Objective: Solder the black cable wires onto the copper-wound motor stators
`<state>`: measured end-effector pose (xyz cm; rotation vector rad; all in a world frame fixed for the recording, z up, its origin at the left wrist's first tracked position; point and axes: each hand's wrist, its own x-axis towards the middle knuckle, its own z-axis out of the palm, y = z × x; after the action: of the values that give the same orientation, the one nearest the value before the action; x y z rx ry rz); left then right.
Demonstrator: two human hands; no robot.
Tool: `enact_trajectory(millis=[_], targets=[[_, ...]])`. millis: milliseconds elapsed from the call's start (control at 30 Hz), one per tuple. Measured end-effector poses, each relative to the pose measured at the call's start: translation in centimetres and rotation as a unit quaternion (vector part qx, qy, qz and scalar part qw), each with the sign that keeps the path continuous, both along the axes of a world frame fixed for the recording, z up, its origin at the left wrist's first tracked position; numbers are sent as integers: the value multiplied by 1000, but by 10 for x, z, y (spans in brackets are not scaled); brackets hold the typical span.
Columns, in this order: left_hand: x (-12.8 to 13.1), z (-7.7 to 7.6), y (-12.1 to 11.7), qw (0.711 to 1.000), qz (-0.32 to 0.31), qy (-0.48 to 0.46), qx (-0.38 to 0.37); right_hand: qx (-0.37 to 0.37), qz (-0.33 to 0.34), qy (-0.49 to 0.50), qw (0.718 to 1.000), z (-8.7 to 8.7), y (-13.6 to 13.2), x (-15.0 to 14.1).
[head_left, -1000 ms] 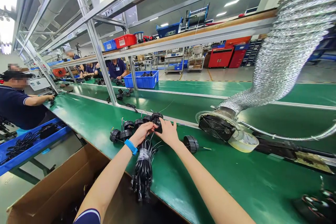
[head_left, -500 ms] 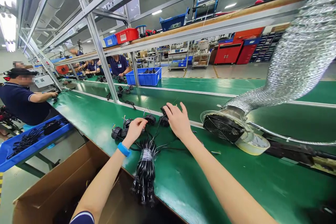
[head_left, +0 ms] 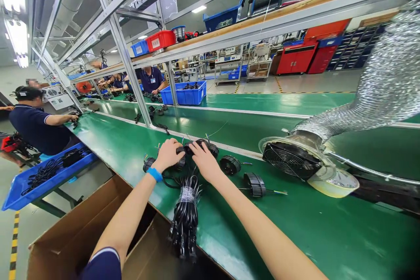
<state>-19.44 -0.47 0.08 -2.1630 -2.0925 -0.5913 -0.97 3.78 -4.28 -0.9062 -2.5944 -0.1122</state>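
Fingers [head_left: 198,150] of right hand [head_left: 208,165] spread over black caps [head_left: 230,165]; left hand [head_left: 167,155] curled at row's left, pinch unclear. Head view: cable bundle [head_left: 186,214] on near side of both hands, right nearer, long axis running near-far, overhanging tabletop [head_left: 278,232] edge.

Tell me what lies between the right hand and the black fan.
Head view: a round black part, then a second one nearer the fan, on the green table.

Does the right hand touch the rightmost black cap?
Apart. The head view shows green bench between the right hand and that cap.
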Motion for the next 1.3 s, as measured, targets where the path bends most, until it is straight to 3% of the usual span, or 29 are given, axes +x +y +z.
enact_trajectory(millis=[100, 233, 433, 633, 833, 1000, 1100, 1167, 1300], targets=[[-12, 15, 33, 989, -11, 36, -140, -66, 22, -66, 995, 1, 5, -8], [-19, 15, 62, 981, -36, 36, -186, -189, -24, -131, 973, 0, 23, -21], [-6, 12, 69, 984, -82, 58, -146, -294, -98, -113, 944, -7, 36, -39], [22, 27, 66, 985, -135, 73, -74, -327, -103, -58, 938, -21, 30, -45], [29, 46, 52, 975, -195, 101, -27, -261, -119, -22, 958, -20, 20, -49], [18, 54, 25, 976, -184, 110, 35, -190, -205, 0, 960, -18, 11, -47], [3, 44, 11, 976, -164, 100, 103, -141, -235, 6, 962, -16, 6, -42], [-8, 30, 6, 978, -134, 91, 129, -103, -215, 2, 971, -12, 3, -40], [-30, 6, 4, 995, -23, 75, 60, -43, -119, -30, 992, 0, 0, -42]])
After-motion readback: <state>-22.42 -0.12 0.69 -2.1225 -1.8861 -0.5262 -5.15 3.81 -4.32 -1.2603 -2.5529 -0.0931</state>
